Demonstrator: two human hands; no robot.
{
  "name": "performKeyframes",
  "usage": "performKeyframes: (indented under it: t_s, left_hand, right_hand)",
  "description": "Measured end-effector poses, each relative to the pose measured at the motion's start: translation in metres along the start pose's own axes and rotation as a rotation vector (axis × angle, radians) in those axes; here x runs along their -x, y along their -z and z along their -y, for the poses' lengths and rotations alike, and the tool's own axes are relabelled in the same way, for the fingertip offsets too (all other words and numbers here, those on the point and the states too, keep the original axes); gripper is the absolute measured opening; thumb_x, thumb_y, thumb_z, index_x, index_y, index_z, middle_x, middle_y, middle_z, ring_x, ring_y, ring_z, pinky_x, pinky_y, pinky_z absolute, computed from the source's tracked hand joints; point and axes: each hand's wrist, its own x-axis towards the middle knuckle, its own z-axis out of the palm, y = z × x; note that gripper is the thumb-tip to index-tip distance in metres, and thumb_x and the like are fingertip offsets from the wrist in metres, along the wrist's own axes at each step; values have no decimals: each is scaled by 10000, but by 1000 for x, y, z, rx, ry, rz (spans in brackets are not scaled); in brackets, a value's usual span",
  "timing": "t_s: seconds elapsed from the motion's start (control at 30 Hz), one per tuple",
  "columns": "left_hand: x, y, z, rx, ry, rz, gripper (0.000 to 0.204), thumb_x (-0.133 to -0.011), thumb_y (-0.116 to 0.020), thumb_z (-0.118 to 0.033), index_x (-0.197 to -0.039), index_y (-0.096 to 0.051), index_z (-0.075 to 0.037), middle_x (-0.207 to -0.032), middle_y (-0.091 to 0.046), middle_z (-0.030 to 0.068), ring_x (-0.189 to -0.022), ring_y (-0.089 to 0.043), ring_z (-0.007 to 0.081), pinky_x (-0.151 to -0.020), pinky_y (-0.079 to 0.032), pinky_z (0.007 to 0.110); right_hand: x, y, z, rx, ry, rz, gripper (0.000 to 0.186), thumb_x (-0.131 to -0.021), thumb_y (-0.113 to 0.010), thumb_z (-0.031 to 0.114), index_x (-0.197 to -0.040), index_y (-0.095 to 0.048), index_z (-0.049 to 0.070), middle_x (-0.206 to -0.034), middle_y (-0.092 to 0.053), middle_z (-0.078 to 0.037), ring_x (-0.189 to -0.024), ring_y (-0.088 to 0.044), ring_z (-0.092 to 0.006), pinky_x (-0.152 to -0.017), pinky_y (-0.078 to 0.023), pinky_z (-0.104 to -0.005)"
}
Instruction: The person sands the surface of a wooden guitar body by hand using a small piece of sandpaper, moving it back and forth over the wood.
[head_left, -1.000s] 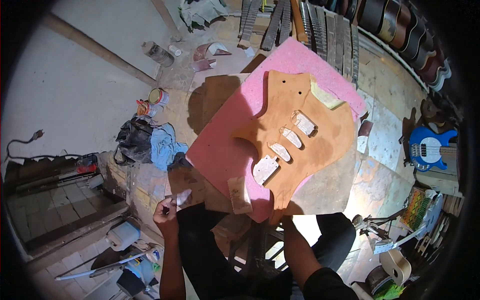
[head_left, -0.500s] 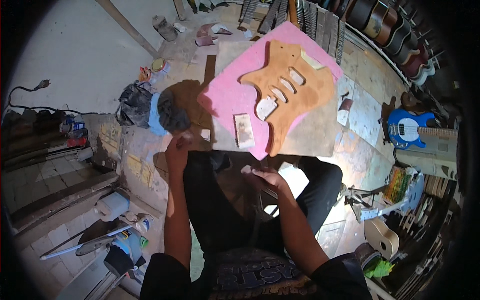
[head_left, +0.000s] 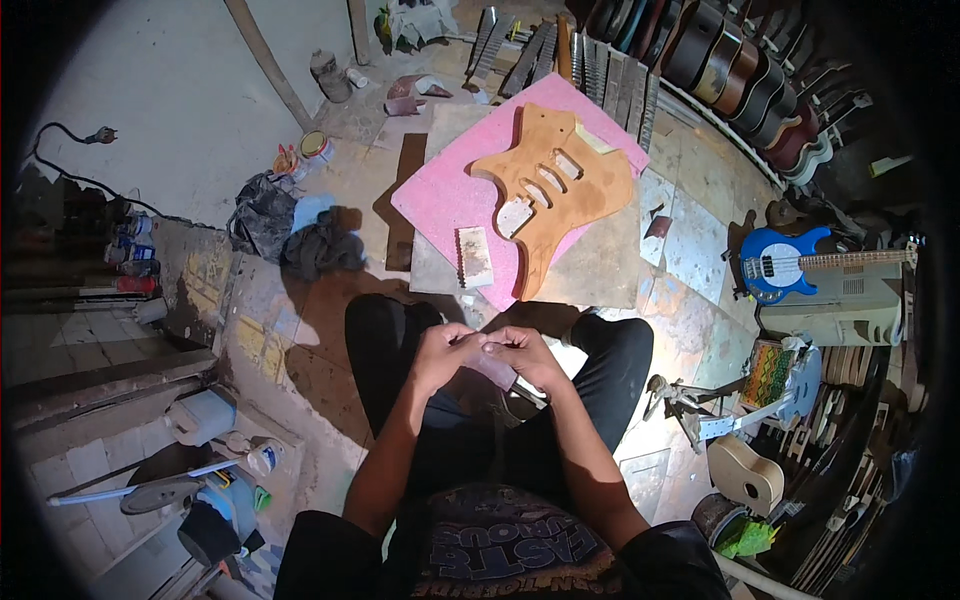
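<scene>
Above my lap, my left hand [head_left: 444,356] and my right hand [head_left: 527,357] meet, fingertips pinched together. Between them hangs a small reddish-brown piece of sandpaper [head_left: 492,371], its upper edge in the fingers of both hands. Just beyond my knees, an unpainted wooden electric guitar body [head_left: 590,196] with several cut-out cavities lies on a pink sheet [head_left: 432,197]. A pale rectangular block [head_left: 475,256] with a notched side rests on that sheet, left of the guitar body's lower end.
Under the pink sheet is a flat board [head_left: 610,282]. A dark cloth [head_left: 322,245] and a black plastic bag [head_left: 262,212] lie on the floor to the left, near an open tin [head_left: 315,147]. At right are a blue bass guitar [head_left: 785,262] and an acoustic guitar body [head_left: 745,474].
My left hand has come from the floor by the dark cloth to meet my right hand. Both now grip the sandpaper, which only my right hand held before. The view has shifted slightly.
</scene>
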Motion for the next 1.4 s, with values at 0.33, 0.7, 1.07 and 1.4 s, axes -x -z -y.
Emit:
performKeyframes:
  t_s: [0.33, 0.7, 1.07, 1.4]
  left_hand:
    - [8, 18, 20, 472, 12, -266, 160, -1011, -722, -47, -1155, -709, 20, -1044, -727, 49, -934, -688, 103, -811, -576, 273]
    - [21, 34, 3, 538, -132, -435, 288, -1009, -728, -13, -1289, -689, 42, -1185, -744, 92, -1049, -698, 128, -940, -569, 289]
    - [16, -5, -34, 289, -262, -288, 338, -931, -794, 34, -1256, -703, 46, -1153, -752, 113, -1013, -704, 123, -892, -575, 276]
    - [14, -58, -39, 7, -290, -143, 251, -949, -788, -19, -1189, -755, 44, -981, -759, 82, -872, -689, 95, -792, -547, 252]
  right_hand:
    - [-98, 5, -3, 355, 313, -478, 126, -965, -747, 81, -1004, -703, -30, -914, -764, -129, -840, -735, -206, -799, -562, -334]
    - [-136, -21, 14, 790, 181, -392, 715, -789, -886, 230, -1347, -538, -50, -1190, -683, -283, -1148, -650, -440, -983, -537, -502]
    - [13, -27, 38, 113, 192, 60, 724, -932, -821, 98, -1567, -476, 52, -1391, -638, -78, -1304, -572, -196, -1142, -438, -369]
    - [37, 23, -2, -152, 51, -40, 802, -1099, -484, 566, -1632, -370, -22, -1648, -437, -190, -1532, -386, -293, -1279, -247, -397]
